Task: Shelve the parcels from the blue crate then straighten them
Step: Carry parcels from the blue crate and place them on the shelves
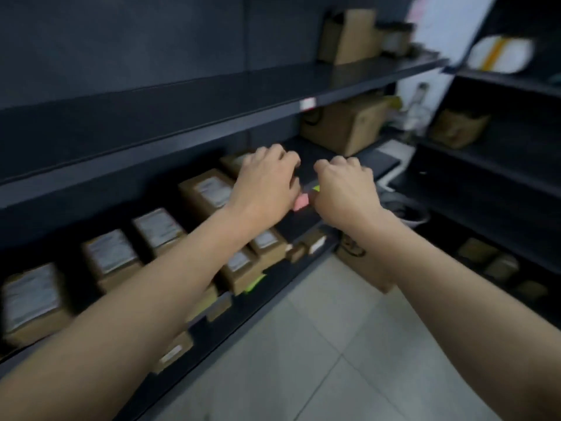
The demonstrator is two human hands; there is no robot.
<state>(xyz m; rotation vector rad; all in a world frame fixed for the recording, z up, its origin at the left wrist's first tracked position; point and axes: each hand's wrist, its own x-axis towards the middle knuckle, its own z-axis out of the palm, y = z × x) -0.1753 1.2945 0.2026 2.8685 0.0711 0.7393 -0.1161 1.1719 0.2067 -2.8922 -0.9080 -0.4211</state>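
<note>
Dark metal shelf (pixel 315 150), small brown cardboard parcels (pixel 209 189) on it: probably light and stiff, so grab the sides. Left hand (pixel 267 177) and right hand (pixel 346 189) are curled over its front edge, can't tell if they're gripping anything.

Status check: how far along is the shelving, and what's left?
Done: a row of labelled parcels stands on the shelf. In hand: the left hand is over the row's far end, the right hand curled at the shelf edge; blur hides any grip. Left: parcels look unevenly set, so straightening probably remains. The blue crate is out of view.
</note>
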